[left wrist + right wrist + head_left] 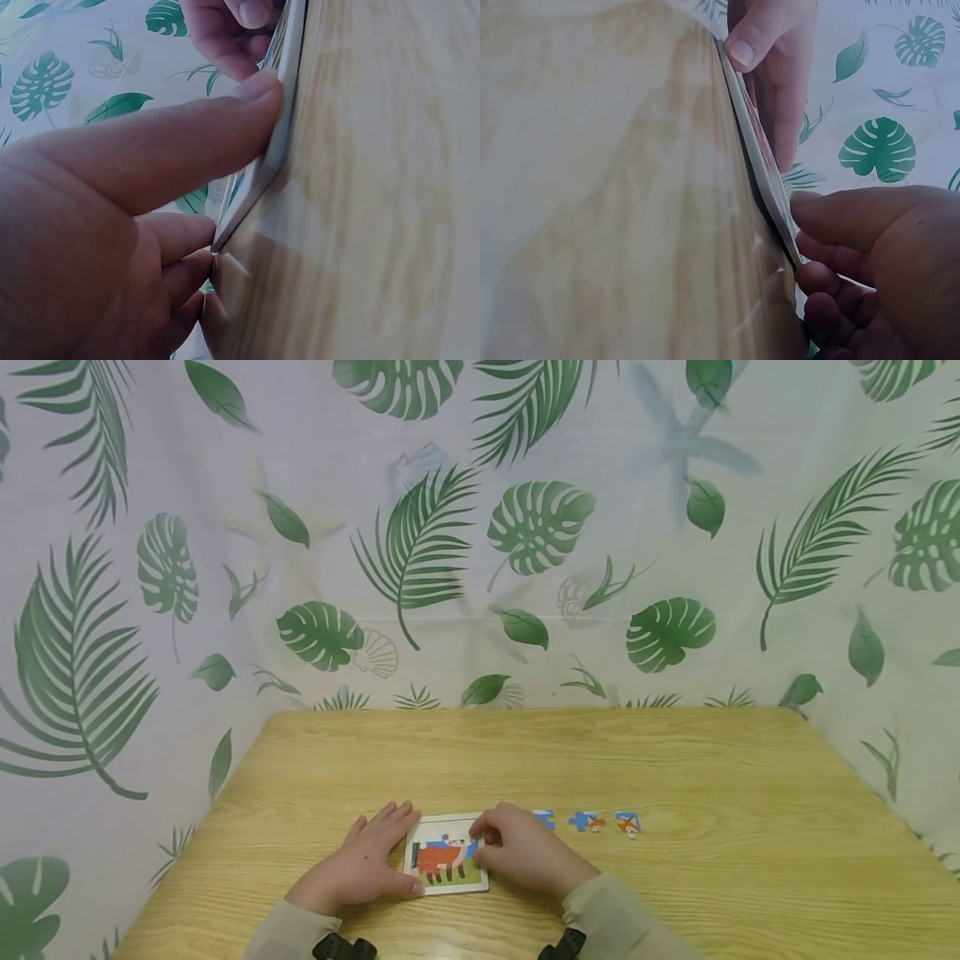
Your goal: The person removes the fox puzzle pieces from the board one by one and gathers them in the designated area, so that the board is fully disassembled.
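A small jigsaw board (452, 887) with a white frame lies on the table, showing a red-bodied animal on green ground with patches of blue. Along its left side rests my left hand (367, 860), fingers extended, thumb on the near left corner. In the left wrist view that thumb (259, 94) presses the frame's edge. My right hand (525, 852) is at the board's right side with curled fingers, thumb and index pinching a blue puzzle piece (474, 849), partly hidden, over the picture. The right wrist view shows this thumb (814, 210) right at the frame.
Right of the board, loose puzzle pieces lie in a row: a blue one (545, 817) partly behind my right hand, a blue and orange one (587, 821), and another (628, 823). The wooden table (720, 877) meets a leaf-printed curtain (570, 635) at its back and sides.
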A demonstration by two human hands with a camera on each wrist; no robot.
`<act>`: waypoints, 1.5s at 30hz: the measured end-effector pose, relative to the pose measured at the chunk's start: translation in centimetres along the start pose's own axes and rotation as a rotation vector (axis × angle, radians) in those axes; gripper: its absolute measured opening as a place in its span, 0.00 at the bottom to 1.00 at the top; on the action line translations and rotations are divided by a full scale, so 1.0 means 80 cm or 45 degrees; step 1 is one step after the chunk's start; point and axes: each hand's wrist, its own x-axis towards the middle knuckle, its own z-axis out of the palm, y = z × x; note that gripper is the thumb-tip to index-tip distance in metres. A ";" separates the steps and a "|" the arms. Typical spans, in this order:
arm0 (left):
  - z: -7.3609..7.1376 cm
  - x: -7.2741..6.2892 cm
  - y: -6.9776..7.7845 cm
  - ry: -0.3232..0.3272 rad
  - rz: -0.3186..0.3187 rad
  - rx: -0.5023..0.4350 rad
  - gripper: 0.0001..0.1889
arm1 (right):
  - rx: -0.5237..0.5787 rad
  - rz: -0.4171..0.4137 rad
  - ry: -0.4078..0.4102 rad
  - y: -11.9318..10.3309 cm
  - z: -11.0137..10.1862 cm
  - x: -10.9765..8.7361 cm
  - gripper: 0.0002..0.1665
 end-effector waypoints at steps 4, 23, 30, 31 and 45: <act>0.000 0.000 -0.001 0.003 -0.007 0.000 0.54 | -0.062 0.001 0.006 -0.001 0.002 0.001 0.12; 0.003 -0.001 -0.002 0.007 -0.018 -0.010 0.55 | -0.056 0.065 -0.018 -0.009 0.003 0.002 0.11; 0.001 -0.001 0.002 0.004 0.004 -0.006 0.52 | -0.033 0.077 -0.016 -0.009 0.001 0.002 0.11; 0.001 -0.001 0.003 -0.001 0.017 0.002 0.50 | -0.034 0.075 -0.017 -0.010 0.001 0.002 0.11; -0.003 -0.004 0.006 -0.085 0.112 0.052 0.34 | -0.032 0.105 -0.028 -0.010 0.001 0.003 0.10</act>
